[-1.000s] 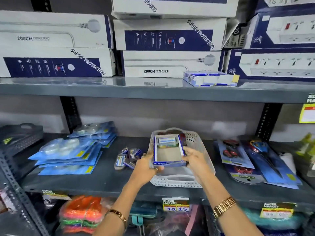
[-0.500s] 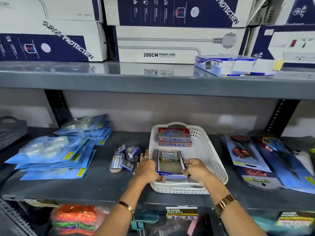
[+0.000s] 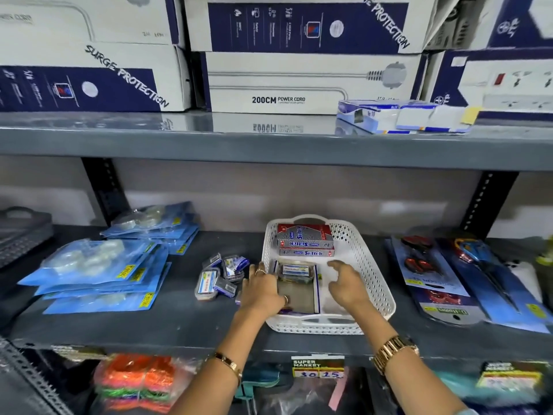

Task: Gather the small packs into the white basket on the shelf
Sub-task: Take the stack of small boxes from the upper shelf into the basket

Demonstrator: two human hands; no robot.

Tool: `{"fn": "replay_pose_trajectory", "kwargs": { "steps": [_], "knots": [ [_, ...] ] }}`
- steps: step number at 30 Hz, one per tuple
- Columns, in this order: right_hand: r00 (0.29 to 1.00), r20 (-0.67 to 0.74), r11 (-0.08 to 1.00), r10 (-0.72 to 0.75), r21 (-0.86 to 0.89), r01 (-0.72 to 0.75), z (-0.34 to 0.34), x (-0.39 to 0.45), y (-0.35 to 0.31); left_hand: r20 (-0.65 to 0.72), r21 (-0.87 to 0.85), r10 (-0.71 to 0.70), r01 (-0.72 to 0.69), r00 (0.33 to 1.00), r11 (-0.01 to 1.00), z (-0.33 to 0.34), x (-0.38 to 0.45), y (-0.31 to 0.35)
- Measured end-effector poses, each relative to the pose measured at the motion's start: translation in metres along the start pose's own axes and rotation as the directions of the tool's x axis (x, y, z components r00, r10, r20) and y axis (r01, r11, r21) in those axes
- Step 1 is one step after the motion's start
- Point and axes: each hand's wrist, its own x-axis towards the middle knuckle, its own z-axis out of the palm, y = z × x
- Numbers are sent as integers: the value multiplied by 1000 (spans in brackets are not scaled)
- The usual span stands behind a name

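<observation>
The left hand (image 3: 263,290) is laid over the left rim of the white basket (image 3: 374,283), its fingers curled against the left side of an open blue-edged tray box (image 3: 299,298) that lies in the front half of the basket; whether the box is actually gripped cannot be told. The right hand (image 3: 347,284) is held inside the basket just right of that box, fingers spread and loosely bent, with nothing in it. One small pack (image 3: 294,272) is seen lying in the far end of the tray box. Behind it, at the back of the basket, red and grey boxes (image 3: 305,239) are stacked. The basket is set near the front edge of the middle shelf (image 3: 179,322), about midway along it. Just left of the basket, a loose cluster of small packs (image 3: 223,275) is left on the shelf. Further toward the left end, blue carded packets (image 3: 98,272) are piled. Toward the right end, carded scissors (image 3: 425,265) are laid flat.
</observation>
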Motion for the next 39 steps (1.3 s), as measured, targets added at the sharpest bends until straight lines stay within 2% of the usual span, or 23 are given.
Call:
{"fn": "replay_pose_trajectory", "kwargs": {
  "steps": [3, 6, 8, 11, 14, 17, 19, 21, 23, 25, 30, 34, 36, 39],
  "knots": [
    [974, -198, 993, -114, -12, 113, -14, -12, -12, -191, -54, 91, -103, 977, 993, -8, -15, 13],
    [904, -383, 975, -191, 34, 220, -34, -29, -24, -379, -88, 173, -222, 909, 971, -21, -32, 33],
    [826, -505, 950, -252, 36, 311, -48, -41, -31, -475, -101, 221, -302, 852, 948, -33, -45, 48],
    [690, -656, 905, -306, 24, 424, -72, -62, -42, -621, -76, 295, -431, 726, 899, -56, -69, 75],
    [581, -730, 860, -359, -18, 509, -100, -80, -51, -748, -29, 330, -525, 575, 851, -80, -93, 102],
    [481, -778, 824, -404, -82, 560, -127, -91, -58, -820, 80, 370, -553, 436, 829, -101, -107, 121],
    [432, -797, 811, -422, -118, 574, -144, -97, -61, -832, 131, 391, -546, 394, 827, -114, -112, 131],
    [405, -803, 801, -437, -143, 581, -161, -100, -62, -812, 147, 408, -530, 417, 835, -128, -114, 141],
    [426, -786, 801, -448, -140, 582, -179, -99, -65, -786, 139, 413, -519, 460, 843, -141, -113, 149],
    [484, -750, 816, -452, -128, 563, -197, -95, -68, -767, 159, 421, -492, 484, 856, -153, -107, 156],
    [695, -593, 875, -406, -31, 484, -226, -78, -75, -690, 236, 429, -379, 583, 895, -168, -88, 168],
    [813, -446, 923, -374, -94, 373, -241, -62, -82, -616, 236, 434, -372, 657, 898, -179, -71, 174],
    [866, -369, 942, -337, -119, 315, -249, -53, -87, -559, 209, 427, -377, 711, 902, -188, -64, 176],
    [927, -233, 954, -294, -10, 300, -262, -42, -97, -407, 89, 384, -382, 829, 920, -206, -52, 180]
  ]
}}
